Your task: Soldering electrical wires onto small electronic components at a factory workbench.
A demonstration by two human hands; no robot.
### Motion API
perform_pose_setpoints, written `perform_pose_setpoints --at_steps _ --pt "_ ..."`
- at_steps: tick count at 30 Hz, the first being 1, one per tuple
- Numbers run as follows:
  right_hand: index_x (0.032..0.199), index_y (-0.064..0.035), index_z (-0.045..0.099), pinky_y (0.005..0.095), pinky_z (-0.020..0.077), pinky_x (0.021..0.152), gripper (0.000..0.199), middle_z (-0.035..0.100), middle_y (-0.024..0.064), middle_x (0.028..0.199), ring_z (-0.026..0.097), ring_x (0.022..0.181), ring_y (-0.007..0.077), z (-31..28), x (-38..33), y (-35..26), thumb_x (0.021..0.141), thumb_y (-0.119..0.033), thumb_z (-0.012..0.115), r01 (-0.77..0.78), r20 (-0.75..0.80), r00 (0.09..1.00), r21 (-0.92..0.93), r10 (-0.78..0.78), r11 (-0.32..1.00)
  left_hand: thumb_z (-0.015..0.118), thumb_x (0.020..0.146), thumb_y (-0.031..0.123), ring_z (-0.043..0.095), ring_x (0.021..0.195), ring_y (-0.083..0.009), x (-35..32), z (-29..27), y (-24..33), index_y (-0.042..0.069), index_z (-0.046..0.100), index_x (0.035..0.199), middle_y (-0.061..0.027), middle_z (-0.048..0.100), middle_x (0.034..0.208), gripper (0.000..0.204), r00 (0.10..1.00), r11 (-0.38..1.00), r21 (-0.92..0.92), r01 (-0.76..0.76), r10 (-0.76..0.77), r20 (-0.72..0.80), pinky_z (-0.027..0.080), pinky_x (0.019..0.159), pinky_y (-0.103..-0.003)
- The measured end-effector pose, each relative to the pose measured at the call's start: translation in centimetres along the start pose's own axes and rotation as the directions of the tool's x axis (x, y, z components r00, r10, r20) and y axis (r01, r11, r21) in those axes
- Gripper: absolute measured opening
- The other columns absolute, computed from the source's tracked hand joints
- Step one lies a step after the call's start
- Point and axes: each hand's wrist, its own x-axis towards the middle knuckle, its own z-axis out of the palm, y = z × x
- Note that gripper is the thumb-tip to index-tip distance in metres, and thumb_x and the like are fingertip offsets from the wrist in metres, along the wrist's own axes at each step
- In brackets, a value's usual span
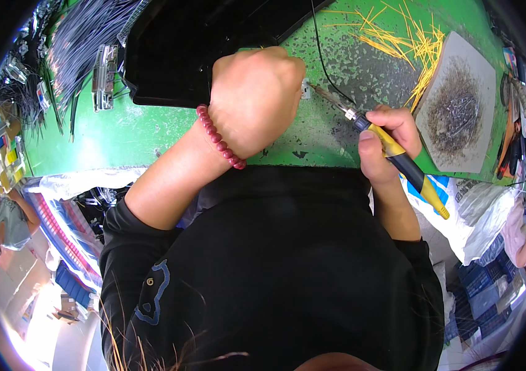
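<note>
head view | worn on the head, left of a fisheye pair | faces down over torso (294,247) and green worktop (102,137) | near left hand (256,99) and right hand (393,139) | wide, edges bending outward

The soldering iron (393,145), pinched between the thumb and fingers of the right hand (377,162), has a yellow-and-black handle ending in a tapered yellow tail, a silver collar and a brownish, darkened metal barrel. It slants, tail low at right, tip up at left, close to a small white part (305,90) showing just beside the left hand (256,93); whether they touch is unclear.
</note>
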Motion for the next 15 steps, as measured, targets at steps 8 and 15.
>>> perform_pose_setpoints --at_steps 8,15 --pt "0.092 -0.0007 0.059 0.0223 0.0381 0.049 0.023 0.057 0.004 0.067 0.049 0.053 0.0081 0.09 0.17 -0.18 0.071 -0.003 0.07 0.022 0.021 1.0 -0.056 -0.021 0.998 0.064 0.076 0.01 0.063 0.064 -0.0296 0.01 0.07 -0.01 0.006 0.061 0.067 -0.0073 0.061 0.07 0.01 1.0 1.0 -0.003 -0.002 0.002 0.002 0.049 0.054 -0.039" --pt "0.092 -0.0005 0.058 0.0231 0.0377 0.05 0.021 0.055 0.0035 0.067 0.048 0.055 0.0082 0.23 0.3 -0.15 0.074 -0.003 0.069 0.037 0.032 0.999 -0.072 -0.035 0.997 0.064 0.075 0.01 0.062 0.064 -0.0298 0.03 0.16 -0.03 0.007 0.061 0.067 -0.0073 0.061 0.069 0.009 1.0 1.0 -0.007 -0.01 0.009 -0.011 0.049 0.053 -0.04"
